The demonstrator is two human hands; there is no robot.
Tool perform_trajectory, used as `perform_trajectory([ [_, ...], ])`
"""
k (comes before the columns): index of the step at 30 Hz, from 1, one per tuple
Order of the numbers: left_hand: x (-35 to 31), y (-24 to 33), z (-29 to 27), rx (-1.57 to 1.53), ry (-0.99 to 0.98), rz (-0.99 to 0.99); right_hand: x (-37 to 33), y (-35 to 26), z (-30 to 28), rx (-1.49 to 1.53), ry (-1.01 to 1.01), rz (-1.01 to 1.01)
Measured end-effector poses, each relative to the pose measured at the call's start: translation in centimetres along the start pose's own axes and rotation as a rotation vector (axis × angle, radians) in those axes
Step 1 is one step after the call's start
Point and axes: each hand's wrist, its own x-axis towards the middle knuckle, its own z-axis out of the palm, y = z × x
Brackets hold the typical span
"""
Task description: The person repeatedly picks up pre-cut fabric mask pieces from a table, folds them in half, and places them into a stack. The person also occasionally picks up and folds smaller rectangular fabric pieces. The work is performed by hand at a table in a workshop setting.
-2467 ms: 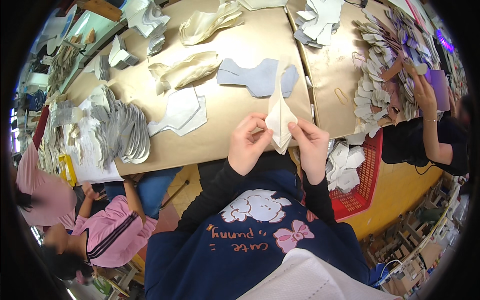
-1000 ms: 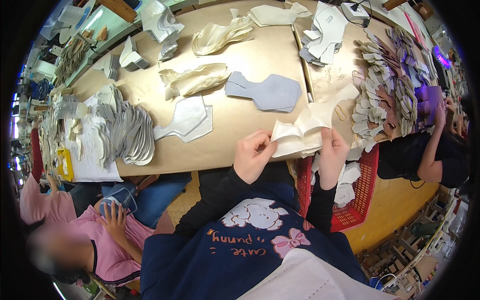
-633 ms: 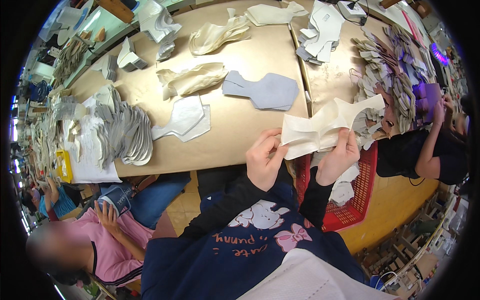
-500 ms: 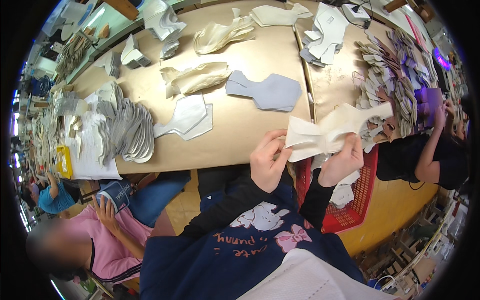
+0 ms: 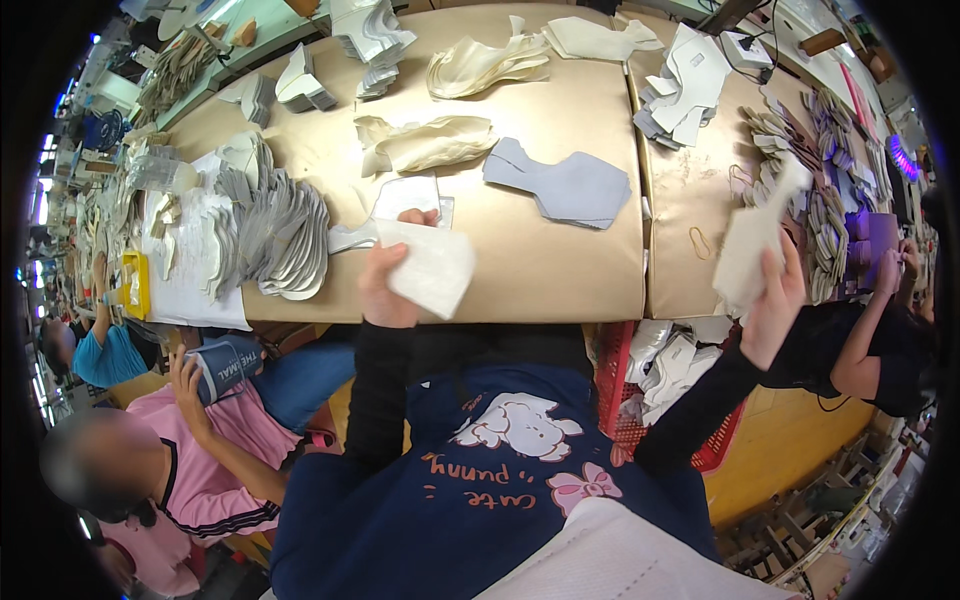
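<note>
Left fingers [image 5: 418, 216]: closed, pinching a blunt off-white piece [image 5: 437, 272] by its left side; piece juts right. Right fingers [image 5: 790, 268]: also closed, gripping a longer off-white piece [image 5: 745, 255] near its wide end, narrow neck pointing away from us. We have the two hands well apart, both pieces off the surface [image 5: 560, 285].

Just beyond the left fingers we have flat white cutouts [image 5: 408, 190], partly hidden by the held piece. Further out, same side: a rumpled cream bundle [image 5: 425, 145]. Between the hands, further away: a blue-grey cutout [image 5: 565, 188], lying flat. Left of the left fingers: fanned grey-white stack [image 5: 285, 235], then a yellow frame [image 5: 142, 285].

Just left of the right fingers: a rubber band [image 5: 698, 242]. Right of them: overlapping beige pieces [image 5: 826, 235], then a co-worker's hand [image 5: 889, 270]. Toward us and left of them: a red basket [image 5: 612, 375] with white pieces [image 5: 675, 370] inside.
</note>
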Motion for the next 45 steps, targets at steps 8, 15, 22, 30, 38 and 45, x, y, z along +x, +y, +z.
perform_trajectory([
  [8,-1.0,-4.1,2.7,0.223,-0.022,-0.044,1.4,2.2,5.8,-0.689,-0.106,-0.050],
  [15,-2.5,-8.0,6.6,0.617,-0.321,0.044,-5.4,1.8,11.8,-0.171,-0.753,0.153],
  [22,-2.0,-8.8,5.8,0.933,-0.406,-0.121,-6.2,3.6,11.1,-0.254,-0.508,0.408],
  [30,2.9,-7.1,5.6,1.245,-0.174,0.278,-8.4,5.4,7.1,-0.367,-0.262,0.342],
  [38,9.0,-9.5,6.1,1.608,-0.506,0.623,-9.0,3.2,8.1,-0.782,-0.168,-0.101],
  [45,9.6,-9.4,5.0,1.646,-0.609,0.514,-9.4,3.6,11.5,-0.668,-0.375,-0.355],
])
